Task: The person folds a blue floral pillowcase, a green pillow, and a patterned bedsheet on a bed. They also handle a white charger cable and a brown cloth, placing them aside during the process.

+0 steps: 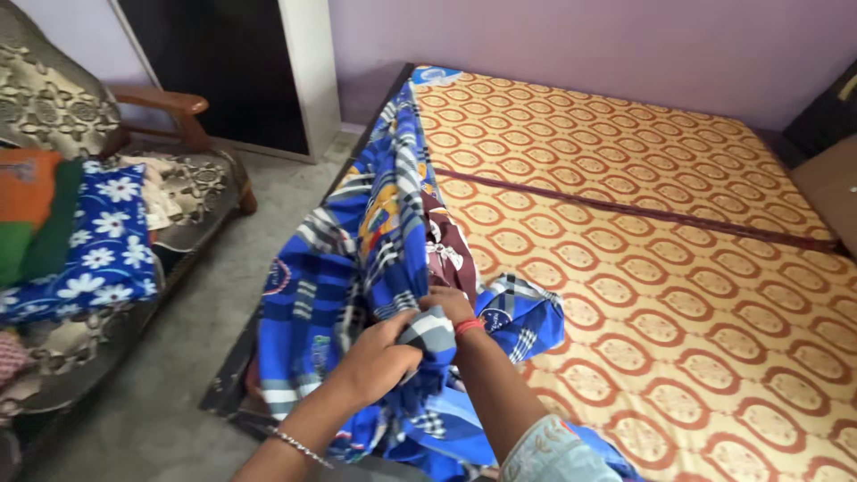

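A bunched fold of the blue sheet point(357, 268) is gripped closed in the left hand point(379, 361), while the right hand point(446, 308), just beyond it, is pushed into the same bunch with fingers hidden, so its grip cannot be told. The step in hand is judged to be gathering the sheet, which lies heaped along the mattress point(678, 295) edge from under the hands to the far corner. A firmer two-handed hold is likely needed next; left of the hands, a sofa point(192, 192) with clothes is seen.
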